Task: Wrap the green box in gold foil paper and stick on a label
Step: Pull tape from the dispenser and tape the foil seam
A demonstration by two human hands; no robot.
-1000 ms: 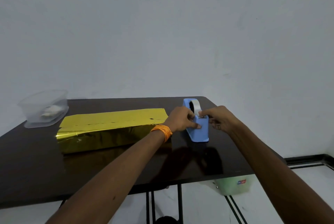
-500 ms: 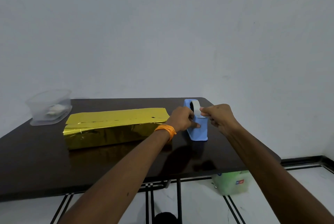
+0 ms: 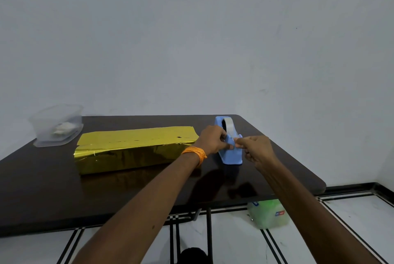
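The left hand (image 3: 213,141) is gripping the blue tape dispenser (image 3: 233,156) while the right hand (image 3: 258,150) is pinching the end of its tape (image 3: 229,128), and the foil-wrapped box (image 3: 136,149) is lying just beside them on the table (image 3: 42,189), probably light, slippery and easily creased, best held by its stiff edges.

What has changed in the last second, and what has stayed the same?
The right hand, pinching the tape end, rose a little at the tape dispenser's front, then came down lower. Nothing was let go. The left hand grips the dispenser as before; the gold-wrapped box and the clear tub have not moved.
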